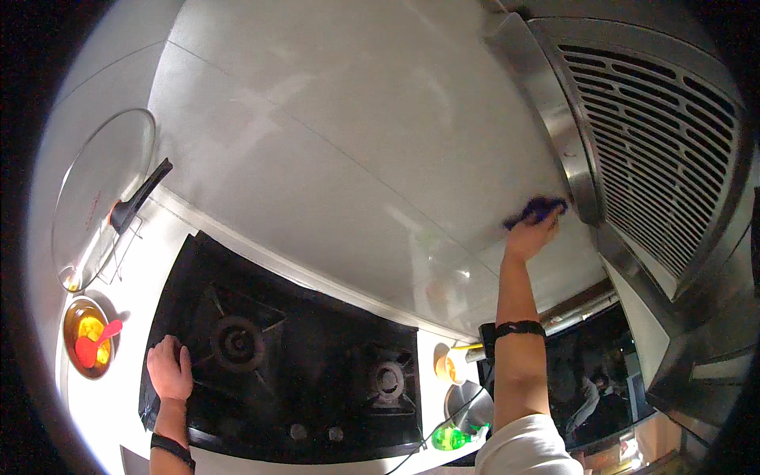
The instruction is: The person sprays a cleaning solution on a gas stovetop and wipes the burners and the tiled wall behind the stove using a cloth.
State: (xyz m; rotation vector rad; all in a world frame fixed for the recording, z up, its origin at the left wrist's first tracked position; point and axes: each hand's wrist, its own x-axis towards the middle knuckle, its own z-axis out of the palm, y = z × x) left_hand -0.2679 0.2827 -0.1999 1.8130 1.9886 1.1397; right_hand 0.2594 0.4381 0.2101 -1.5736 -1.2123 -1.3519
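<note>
My right hand [531, 236] is raised against the light tiled wall [356, 148], holding a dark purple cloth [539, 209] near the lower edge of the steel range hood [570, 130]. The cloth is crumpled, and parts of it are hidden behind my fingers. Below, my left hand [170, 368] rests on the left side of the black gas cooktop [320, 368], fingers together and seemingly holding nothing. One burner [237, 343] lies just right of that hand. A second burner [389, 381] sits farther right.
At the left, a glass lid [101, 196] with a black handle stands in a wire rack. Below it is a metal bowl [74, 309] with yellow liquid and a red spoon [107, 332]. A green spray bottle [449, 438], a steel lid [469, 404] and a cup [442, 368] stand right of the cooktop.
</note>
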